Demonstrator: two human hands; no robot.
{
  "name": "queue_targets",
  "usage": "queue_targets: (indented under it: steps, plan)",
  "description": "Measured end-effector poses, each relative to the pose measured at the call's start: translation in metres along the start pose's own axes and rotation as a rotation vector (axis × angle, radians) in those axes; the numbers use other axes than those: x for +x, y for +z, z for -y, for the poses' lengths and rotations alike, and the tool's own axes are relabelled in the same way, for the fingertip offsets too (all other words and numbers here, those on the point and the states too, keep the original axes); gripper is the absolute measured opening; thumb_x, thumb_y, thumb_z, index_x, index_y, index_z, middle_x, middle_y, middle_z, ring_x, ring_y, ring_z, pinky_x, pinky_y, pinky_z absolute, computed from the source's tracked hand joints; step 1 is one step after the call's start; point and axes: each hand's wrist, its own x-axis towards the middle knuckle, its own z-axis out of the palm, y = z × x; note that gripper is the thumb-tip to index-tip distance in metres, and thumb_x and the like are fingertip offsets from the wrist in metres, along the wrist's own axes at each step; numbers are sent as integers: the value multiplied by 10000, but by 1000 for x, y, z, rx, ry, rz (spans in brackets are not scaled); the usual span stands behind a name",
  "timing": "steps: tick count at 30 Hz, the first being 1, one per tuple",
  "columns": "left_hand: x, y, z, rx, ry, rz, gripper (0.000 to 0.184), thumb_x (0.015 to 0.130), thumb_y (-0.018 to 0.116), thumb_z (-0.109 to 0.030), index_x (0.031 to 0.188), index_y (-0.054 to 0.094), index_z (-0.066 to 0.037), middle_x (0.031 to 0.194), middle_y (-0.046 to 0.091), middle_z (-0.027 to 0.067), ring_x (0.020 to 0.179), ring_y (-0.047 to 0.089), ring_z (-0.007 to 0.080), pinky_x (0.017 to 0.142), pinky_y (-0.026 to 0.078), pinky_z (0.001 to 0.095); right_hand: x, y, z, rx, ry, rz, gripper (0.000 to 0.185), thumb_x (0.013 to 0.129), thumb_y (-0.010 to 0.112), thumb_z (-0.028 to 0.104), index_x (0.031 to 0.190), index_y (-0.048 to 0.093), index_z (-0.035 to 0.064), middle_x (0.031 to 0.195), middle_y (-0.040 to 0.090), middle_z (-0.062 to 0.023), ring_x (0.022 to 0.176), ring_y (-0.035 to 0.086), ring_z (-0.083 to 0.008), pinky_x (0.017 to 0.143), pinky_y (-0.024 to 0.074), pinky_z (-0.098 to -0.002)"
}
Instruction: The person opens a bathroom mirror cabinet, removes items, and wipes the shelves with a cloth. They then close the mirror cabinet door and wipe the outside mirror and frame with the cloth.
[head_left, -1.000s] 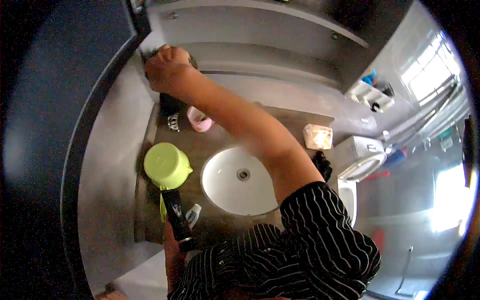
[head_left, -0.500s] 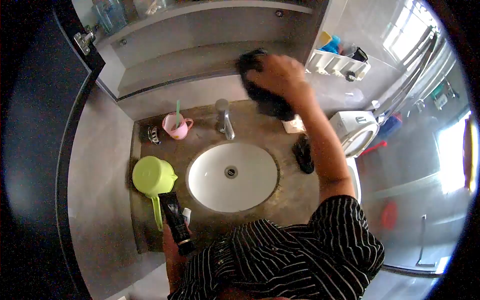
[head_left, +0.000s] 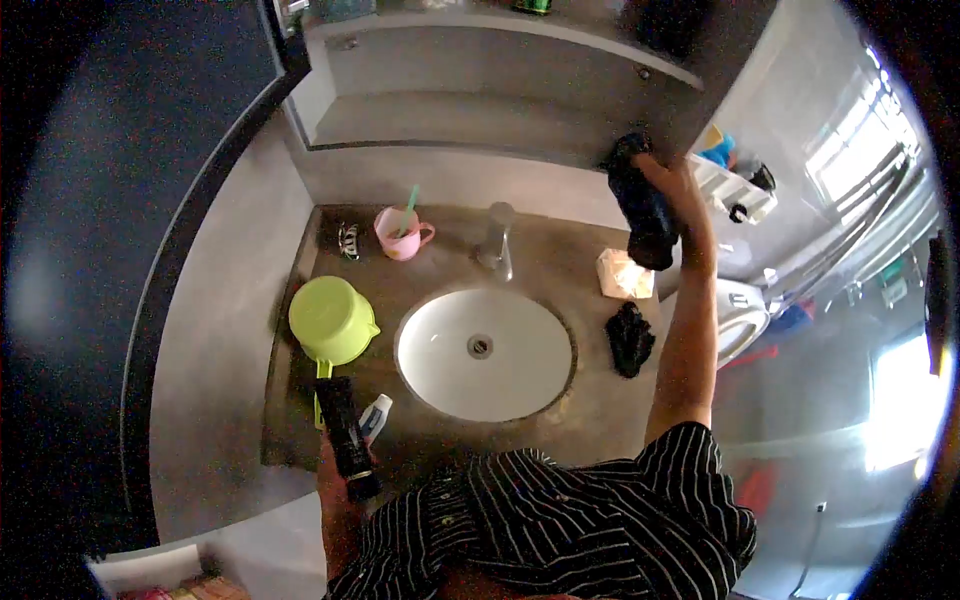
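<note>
From where I stand: grey open cabinet at twelve, above brown counter; white basin sunk mid-dial. Nine: grey wall, dark panel farther out. Two: barred window. Between three and four: bright patch, glaring white.

I count one black tube, one dipper, one mug

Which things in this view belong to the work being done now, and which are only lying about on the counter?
Seemingly part of the job:
dark bundle, in the right hand
black tube, in the left hand
white tube, beside the black one; whether held, I cannot tell

Apparently just lying about:
green dipper
pink cup
hair clip
pale box
crumpled black item
</note>
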Motion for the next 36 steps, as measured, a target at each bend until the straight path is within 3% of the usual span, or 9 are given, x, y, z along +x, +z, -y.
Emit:
queue_targets:
  steps: [4, 11, 18, 19, 23, 27, 30, 33, 36]
  plan:
    - [22, -24, 16, -9, -30, 35, 470, 955, 381, -467, 1135, 508, -52, 788, 609, 84, 581, 592, 184, 487, 489, 295, 4, 50, 52, 47, 387, 149, 380, 821, 652, 340, 955, 656, -16, 822, 679, -84, 686, 603, -163, 651, 501, -333]
    - [30, -27, 7, -134, -41, -29, 445, 965, 356, -441, 1133, 493, -53, 793, 613, 91, 567, 585, 186, 460, 484, 299, 44, 216, 127, 113, 44, 404, 490, 785, 628, 430, 834, 660, -56, 658, 619, -99, 588, 559, -145, 585, 474, -340]
    - [15, -22, -6, 0, -43, -139, 454, 959, 357, -459, 1153, 486, -69, 808, 606, 83, 584, 582, 176, 463, 488, 302, 78, 341, 179, 115, -31, 394, 417, 762, 641, 486, 844, 689, 80, 810, 656, -203, 710, 629, -339, 667, 500, -387]
    - [6, -20, -13, -15, -8, -130, 457, 957, 362, -462, 1158, 487, -71, 811, 602, 76, 593, 582, 171, 467, 489, 301, 92, 361, 159, -97, -351, 332, 382, 769, 630, 464, 854, 698, 98, 822, 660, -191, 748, 645, -330, 704, 511, -405]
    - [13, -35, -5, -83, 9, -64, 509, 943, 394, -474, 1251, 449, -73, 875, 593, 65, 676, 596, 168, 499, 500, 298, 76, 278, 210, -196, -43, 141, 415, 789, 584, 486, 1033, 669, 161, 970, 668, -142, 863, 649, -311, 755, 511, -399]
    - [18, -30, -4, -211, 19, -9, 516, 946, 409, -454, 1313, 391, -91, 924, 600, 89, 689, 601, 176, 503, 507, 302, 103, 305, 195, -654, -229, 289, 470, 803, 523, 531, 1094, 647, 184, 1188, 602, -101, 1148, 541, -243, 906, 453, -382]
    - [36, -8, -18, -349, -91, 47, 493, 955, 412, -422, 1329, 371, -103, 946, 606, 109, 704, 606, 174, 511, 515, 310, 115, 292, 201, -639, -251, 458, 477, 812, 507, 509, 1140, 623, 182, 1162, 615, -102, 1150, 543, -251, 922, 447, -369]
    - [44, 23, -37, -153, 125, 391, 483, 959, 447, -365, 1353, 355, -100, 1038, 603, 158, 782, 619, 189, 613, 542, 319, 119, 265, 192, -716, -227, 520, 480, 814, 509, 463, 1173, 602, 158, 1191, 607, -86, 1143, 555, -252, 931, 447, -372]
    - [24, 64, -50, 37, 326, 331, 496, 948, 496, -316, 1364, 345, -93, 1061, 601, 166, 818, 620, 191, 690, 541, 314, 119, 220, 153, -753, -161, 416, 460, 812, 520, 442, 1172, 604, 169, 1200, 605, -67, 1118, 571, -256, 919, 459, -390]
